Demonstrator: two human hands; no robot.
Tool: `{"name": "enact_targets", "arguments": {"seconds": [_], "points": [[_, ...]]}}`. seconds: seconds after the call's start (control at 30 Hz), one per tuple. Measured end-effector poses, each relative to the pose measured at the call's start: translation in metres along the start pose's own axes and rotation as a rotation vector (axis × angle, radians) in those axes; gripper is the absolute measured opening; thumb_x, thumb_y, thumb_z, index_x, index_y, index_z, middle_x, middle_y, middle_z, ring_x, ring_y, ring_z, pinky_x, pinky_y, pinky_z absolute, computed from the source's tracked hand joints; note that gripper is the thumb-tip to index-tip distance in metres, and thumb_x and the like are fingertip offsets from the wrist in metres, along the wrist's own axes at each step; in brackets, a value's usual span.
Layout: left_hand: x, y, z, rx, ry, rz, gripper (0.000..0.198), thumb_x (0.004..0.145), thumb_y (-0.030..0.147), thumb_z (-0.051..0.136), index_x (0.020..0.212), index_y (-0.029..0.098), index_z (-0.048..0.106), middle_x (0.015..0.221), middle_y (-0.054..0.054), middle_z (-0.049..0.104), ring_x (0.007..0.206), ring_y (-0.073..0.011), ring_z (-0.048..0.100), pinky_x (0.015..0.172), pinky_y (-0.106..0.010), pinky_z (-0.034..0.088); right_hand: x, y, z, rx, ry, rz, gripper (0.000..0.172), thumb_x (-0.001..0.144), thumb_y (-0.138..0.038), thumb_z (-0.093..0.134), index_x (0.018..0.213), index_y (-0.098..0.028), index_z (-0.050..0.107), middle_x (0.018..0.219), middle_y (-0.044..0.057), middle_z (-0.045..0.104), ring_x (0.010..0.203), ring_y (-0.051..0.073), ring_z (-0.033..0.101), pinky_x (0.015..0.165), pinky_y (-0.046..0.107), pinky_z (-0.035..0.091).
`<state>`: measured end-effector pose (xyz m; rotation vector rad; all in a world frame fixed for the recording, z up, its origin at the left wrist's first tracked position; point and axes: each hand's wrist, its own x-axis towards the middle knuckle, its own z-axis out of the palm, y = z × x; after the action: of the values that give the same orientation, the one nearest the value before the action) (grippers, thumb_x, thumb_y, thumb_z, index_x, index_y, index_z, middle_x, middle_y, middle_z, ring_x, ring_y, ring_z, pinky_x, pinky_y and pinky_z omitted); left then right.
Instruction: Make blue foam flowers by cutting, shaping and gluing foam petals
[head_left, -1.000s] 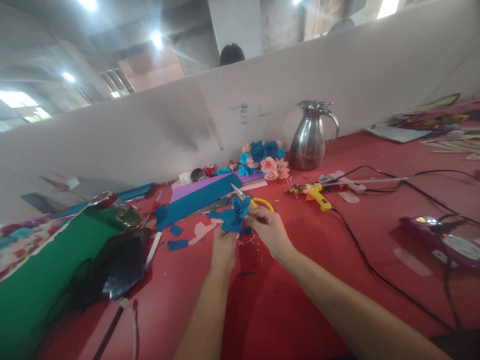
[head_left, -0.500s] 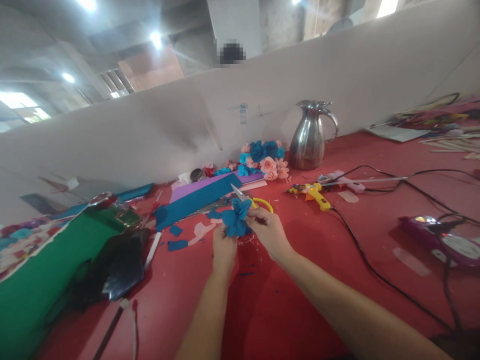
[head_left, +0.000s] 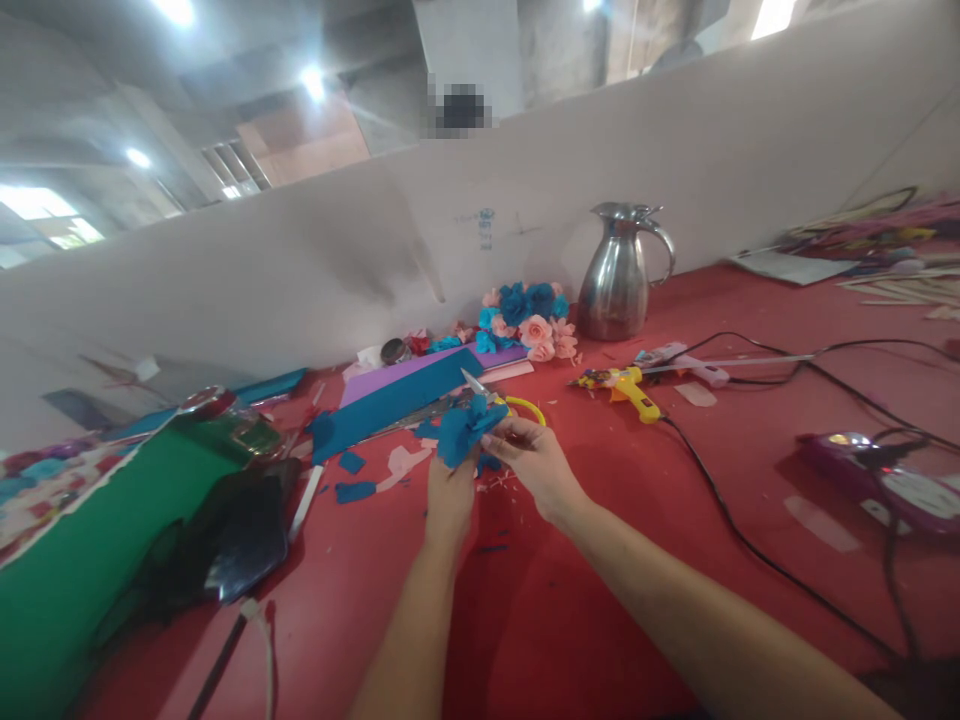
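Note:
A blue paper flower (head_left: 463, 432) with ruffled petals is held up between my two hands, above the red table. My left hand (head_left: 450, 490) grips it from below, its fingers mostly hidden behind the petals. At the flower's right side, my right hand (head_left: 534, 455) pinches a petal edge between thumb and fingers. Just behind lie scissors with yellow handles (head_left: 529, 408), their blades pointing up and left. Strips of blue paper (head_left: 405, 400) and purple paper (head_left: 360, 382) are beyond them. Small blue scraps (head_left: 355, 491) and pink scraps (head_left: 405, 460) are scattered to the left.
Finished pink and blue flowers (head_left: 536, 328) are bunched near the wall beside a steel jug (head_left: 616, 275). A yellow glue gun (head_left: 630, 390) with black cords and a purple power strip (head_left: 885, 485) lie right. Left are a green box (head_left: 142, 510), a jar (head_left: 251, 425) and a dark phone-like object (head_left: 251, 540).
The blue flower has tilted and turned toward the left in my hands. My right fingers have shifted slightly on its petals. The things on the table stay put.

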<state>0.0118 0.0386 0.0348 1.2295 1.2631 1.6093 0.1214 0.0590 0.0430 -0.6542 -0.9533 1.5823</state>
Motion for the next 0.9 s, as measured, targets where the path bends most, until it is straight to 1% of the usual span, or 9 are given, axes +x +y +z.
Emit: {"name": "enact_targets", "arguments": {"seconds": [0.07, 0.13, 0.23, 0.33, 0.47, 0.57, 0.63, 0.73, 0.9], "points": [[0.000, -0.002, 0.002, -0.037, -0.021, 0.012, 0.017, 0.078, 0.031, 0.065, 0.088, 0.020, 0.072, 0.091, -0.003, 0.072, 0.091, -0.0203, 0.061, 0.087, -0.032, 0.044, -0.001, 0.000, 0.001, -0.011, 0.008, -0.009, 0.029, 0.053, -0.043, 0.082, 0.061, -0.021, 0.065, 0.067, -0.001, 0.059, 0.063, 0.014, 0.053, 0.063, 0.028, 0.044], [0.001, -0.004, 0.004, -0.111, -0.038, -0.021, 0.018, 0.077, 0.034, 0.065, 0.086, 0.019, 0.072, 0.089, -0.004, 0.072, 0.089, -0.0198, 0.062, 0.087, -0.032, 0.044, -0.001, -0.001, 0.001, -0.032, 0.018, -0.032, 0.027, 0.055, -0.040, 0.081, 0.061, -0.022, 0.063, 0.066, -0.001, 0.057, 0.061, 0.013, 0.051, 0.060, 0.027, 0.042], [0.002, -0.008, 0.004, -0.211, -0.045, -0.104, 0.019, 0.076, 0.037, 0.067, 0.078, 0.018, 0.071, 0.082, -0.004, 0.070, 0.078, -0.0165, 0.061, 0.080, -0.029, 0.045, -0.002, -0.001, 0.001, -0.046, 0.038, -0.064, 0.024, 0.058, -0.037, 0.079, 0.069, -0.022, 0.064, 0.068, -0.002, 0.057, 0.061, 0.012, 0.050, 0.059, 0.026, 0.041], [0.003, -0.013, 0.000, -0.243, -0.037, -0.149, 0.020, 0.073, 0.038, 0.071, 0.072, 0.018, 0.068, 0.073, -0.001, 0.066, 0.070, -0.0131, 0.057, 0.072, -0.025, 0.044, -0.002, -0.002, 0.001, -0.040, 0.049, -0.078, 0.025, 0.060, -0.036, 0.078, 0.074, -0.021, 0.063, 0.068, -0.003, 0.057, 0.059, 0.012, 0.051, 0.058, 0.026, 0.041], [0.003, -0.019, -0.003, -0.210, -0.080, -0.140, 0.024, 0.077, 0.039, 0.066, 0.069, 0.017, 0.066, 0.070, -0.001, 0.063, 0.069, -0.0128, 0.055, 0.070, -0.024, 0.042, -0.002, -0.005, 0.002, 0.004, 0.026, -0.082, 0.026, 0.062, -0.037, 0.076, 0.071, -0.021, 0.059, 0.065, -0.004, 0.055, 0.056, 0.011, 0.051, 0.055, 0.025, 0.040], [0.002, -0.013, 0.000, -0.184, -0.097, -0.090, 0.020, 0.079, 0.036, 0.064, 0.074, 0.017, 0.066, 0.072, -0.001, 0.063, 0.068, -0.0129, 0.054, 0.069, -0.025, 0.042, -0.004, -0.007, 0.002, -0.010, 0.028, -0.090, 0.025, 0.066, -0.039, 0.073, 0.069, -0.021, 0.057, 0.061, -0.005, 0.053, 0.051, 0.010, 0.045, 0.051, 0.024, 0.035], [0.000, -0.006, 0.002, -0.152, -0.092, -0.050, 0.017, 0.079, 0.034, 0.064, 0.077, 0.018, 0.066, 0.072, -0.001, 0.063, 0.067, -0.0129, 0.053, 0.069, -0.026, 0.043, -0.004, -0.007, 0.000, -0.020, 0.036, -0.100, 0.024, 0.070, -0.040, 0.069, 0.066, -0.021, 0.056, 0.057, -0.005, 0.050, 0.048, 0.009, 0.041, 0.050, 0.025, 0.033], [-0.001, 0.001, 0.004, -0.075, -0.084, -0.019, 0.015, 0.078, 0.032, 0.063, 0.074, 0.018, 0.066, 0.070, 0.000, 0.062, 0.064, -0.0125, 0.051, 0.065, -0.025, 0.042, -0.004, -0.006, -0.001, -0.027, 0.042, -0.094, 0.023, 0.073, -0.040, 0.064, 0.064, -0.021, 0.055, 0.054, -0.005, 0.046, 0.047, 0.010, 0.039, 0.050, 0.026, 0.032], [0.000, -0.008, -0.003, 0.031, -0.016, 0.004, 0.019, 0.074, 0.034, 0.066, 0.065, 0.018, 0.061, 0.064, 0.001, 0.057, 0.062, -0.0133, 0.048, 0.063, -0.026, 0.043, -0.002, -0.005, -0.001, -0.017, 0.072, -0.052, 0.018, 0.070, -0.033, 0.060, 0.059, -0.021, 0.053, 0.051, -0.005, 0.045, 0.046, 0.010, 0.039, 0.048, 0.026, 0.030]]}}
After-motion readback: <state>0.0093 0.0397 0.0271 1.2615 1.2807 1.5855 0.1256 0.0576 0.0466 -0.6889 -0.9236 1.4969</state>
